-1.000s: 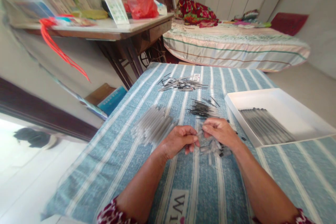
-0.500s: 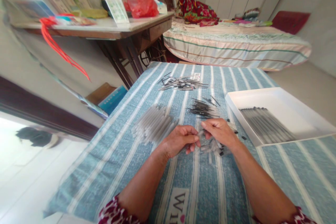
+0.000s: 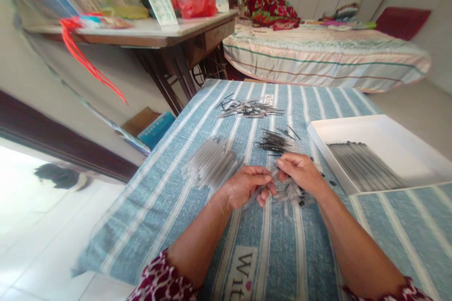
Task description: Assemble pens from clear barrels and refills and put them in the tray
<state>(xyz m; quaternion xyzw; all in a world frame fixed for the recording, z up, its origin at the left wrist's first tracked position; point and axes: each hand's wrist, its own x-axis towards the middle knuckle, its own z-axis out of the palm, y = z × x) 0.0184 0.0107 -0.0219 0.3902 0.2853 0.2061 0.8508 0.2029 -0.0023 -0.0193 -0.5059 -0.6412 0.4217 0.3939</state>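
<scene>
My left hand (image 3: pixel 247 187) and my right hand (image 3: pixel 300 172) meet over the striped cloth (image 3: pixel 212 225), fingers pinched together on a thin clear pen tube (image 3: pixel 271 178) held between them. Just under my right hand lies a small heap of short clear caps (image 3: pixel 294 194). A pile of clear pen tubes (image 3: pixel 211 167) lies left of my left hand. A bunch of thin dark refills (image 3: pixel 273 142) lies beyond my hands. Farther back is another scatter of pen parts (image 3: pixel 249 109).
A white tray (image 3: pixel 388 131) at the right holds a row of finished pens (image 3: pixel 363 167). A wooden table (image 3: pixel 158 37) with papers and a red bag stands at the left. A bed (image 3: pixel 325 54) fills the back of the room.
My view has shifted slightly down and to the left. Both hands stay pinched together on the tube, almost where they were.
</scene>
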